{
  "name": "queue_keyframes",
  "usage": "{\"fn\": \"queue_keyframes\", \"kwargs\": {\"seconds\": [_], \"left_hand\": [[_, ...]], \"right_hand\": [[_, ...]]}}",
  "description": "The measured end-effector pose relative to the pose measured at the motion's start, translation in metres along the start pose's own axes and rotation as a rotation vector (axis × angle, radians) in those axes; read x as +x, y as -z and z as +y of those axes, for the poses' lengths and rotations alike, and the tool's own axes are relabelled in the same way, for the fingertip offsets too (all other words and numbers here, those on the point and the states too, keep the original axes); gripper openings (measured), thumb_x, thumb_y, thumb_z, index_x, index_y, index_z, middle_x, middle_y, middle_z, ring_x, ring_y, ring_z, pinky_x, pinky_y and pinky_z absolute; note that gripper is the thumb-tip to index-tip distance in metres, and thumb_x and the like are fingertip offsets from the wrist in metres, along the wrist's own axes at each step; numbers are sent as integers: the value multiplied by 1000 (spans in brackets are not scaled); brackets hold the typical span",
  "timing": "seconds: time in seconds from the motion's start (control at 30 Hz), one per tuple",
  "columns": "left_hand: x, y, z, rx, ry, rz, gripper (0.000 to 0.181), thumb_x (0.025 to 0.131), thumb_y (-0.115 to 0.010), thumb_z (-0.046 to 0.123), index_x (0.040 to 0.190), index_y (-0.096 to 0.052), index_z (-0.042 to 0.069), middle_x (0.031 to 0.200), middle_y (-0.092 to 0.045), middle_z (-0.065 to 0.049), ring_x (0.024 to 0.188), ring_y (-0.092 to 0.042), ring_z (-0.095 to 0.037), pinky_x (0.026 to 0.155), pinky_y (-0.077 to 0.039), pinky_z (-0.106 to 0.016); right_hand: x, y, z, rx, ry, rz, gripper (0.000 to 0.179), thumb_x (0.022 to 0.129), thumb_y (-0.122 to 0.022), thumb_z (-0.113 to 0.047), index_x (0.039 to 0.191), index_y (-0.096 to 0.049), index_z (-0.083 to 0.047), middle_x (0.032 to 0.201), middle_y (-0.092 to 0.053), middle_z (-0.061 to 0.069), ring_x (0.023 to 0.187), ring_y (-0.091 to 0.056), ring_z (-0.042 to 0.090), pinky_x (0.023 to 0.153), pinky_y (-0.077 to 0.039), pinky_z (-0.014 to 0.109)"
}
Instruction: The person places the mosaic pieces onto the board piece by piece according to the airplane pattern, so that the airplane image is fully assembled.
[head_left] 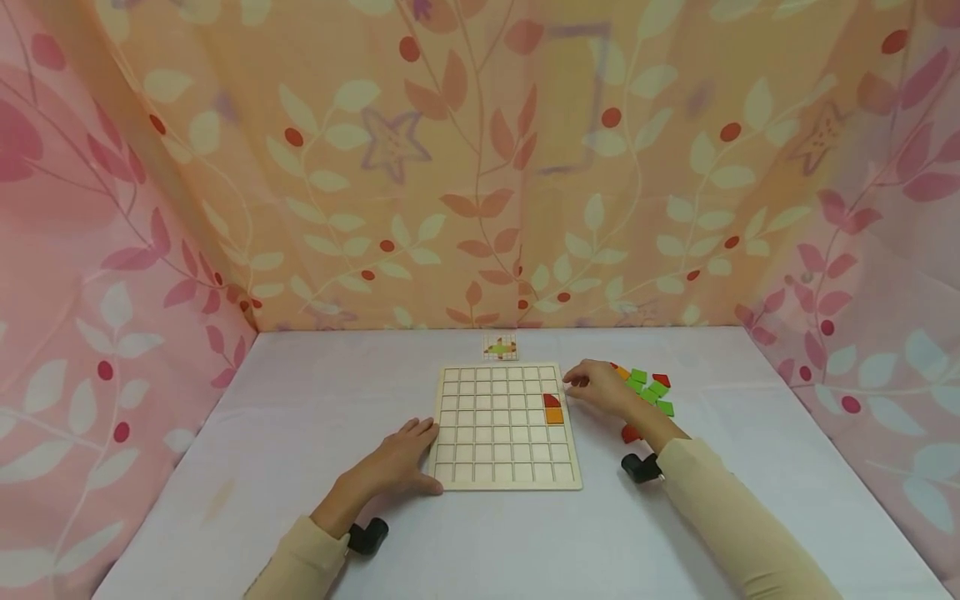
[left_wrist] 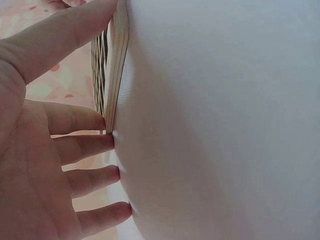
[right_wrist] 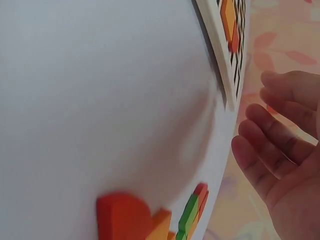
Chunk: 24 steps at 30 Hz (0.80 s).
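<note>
A pale wooden grid board (head_left: 492,435) lies flat on the white table. My left hand (head_left: 401,460) rests at its left edge with fingers spread, and the left wrist view shows thumb and fingertips along the board's side (left_wrist: 119,65). In the board's right column sit a red quarter-round piece (head_left: 551,401) and, just below it, an orange square (head_left: 554,416). My right hand (head_left: 598,387) hovers beside the board's upper right edge. Its fingers (right_wrist: 257,165) are loosely bent, and nothing shows between them in the right wrist view.
Right of the board lies a loose group of green squares (head_left: 658,389), with red pieces (head_left: 661,381) and orange ones; my right hand and forearm partly cover it. A small pattern card (head_left: 500,347) lies behind the board. Patterned curtains (head_left: 480,167) enclose the table's back and sides.
</note>
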<state>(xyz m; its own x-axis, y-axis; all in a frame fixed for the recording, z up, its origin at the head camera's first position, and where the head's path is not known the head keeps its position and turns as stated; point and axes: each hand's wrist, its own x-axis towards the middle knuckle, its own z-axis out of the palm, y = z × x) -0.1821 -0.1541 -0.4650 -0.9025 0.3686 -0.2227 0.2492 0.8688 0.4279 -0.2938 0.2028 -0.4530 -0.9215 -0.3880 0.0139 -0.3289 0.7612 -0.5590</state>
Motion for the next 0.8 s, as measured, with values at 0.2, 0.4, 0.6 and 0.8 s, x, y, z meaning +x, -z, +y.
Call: {"fn": "queue_keyframes", "kwargs": {"seconds": [0.2, 0.4, 0.6, 0.8], "left_hand": [[1, 0, 0, 5, 1, -3, 97, 71, -86, 36, 146, -38, -3, 155, -35, -21, 146, -26, -42, 114, -28, -59], [2, -1, -1, 2, 11, -3, 98, 71, -86, 36, 146, -39, -3, 155, -35, -20, 146, -25, -41, 114, -28, -60], [2, -2, -1, 8, 11, 2, 97, 71, -86, 36, 146, -39, -3, 155, -35, -20, 146, -26, -42, 114, -28, -60], [2, -1, -1, 26, 4, 5, 97, 71, -86, 36, 146, -38, -3, 155, -35, -21, 146, -27, -42, 113, -29, -60]], "right_hand": [[-4, 14, 18, -29, -80, 8, 25, 90, -67, -16, 111, -71, -2, 97, -66, 8, 88, -56, 22, 80, -51, 35], [-8, 29, 39, -23, -113, 40, 25, 91, -65, -13, 110, -70, 3, 98, -65, 13, 87, -59, 24, 81, -55, 38], [-17, 48, 60, -33, -183, 70, 28, 92, -61, -14, 113, -68, 4, 102, -63, 18, 87, -55, 26, 76, -51, 33], [-26, 59, 76, -70, -247, 80, 32, 94, -60, -16, 116, -66, 6, 104, -60, 22, 90, -55, 30, 80, -53, 40]]}}
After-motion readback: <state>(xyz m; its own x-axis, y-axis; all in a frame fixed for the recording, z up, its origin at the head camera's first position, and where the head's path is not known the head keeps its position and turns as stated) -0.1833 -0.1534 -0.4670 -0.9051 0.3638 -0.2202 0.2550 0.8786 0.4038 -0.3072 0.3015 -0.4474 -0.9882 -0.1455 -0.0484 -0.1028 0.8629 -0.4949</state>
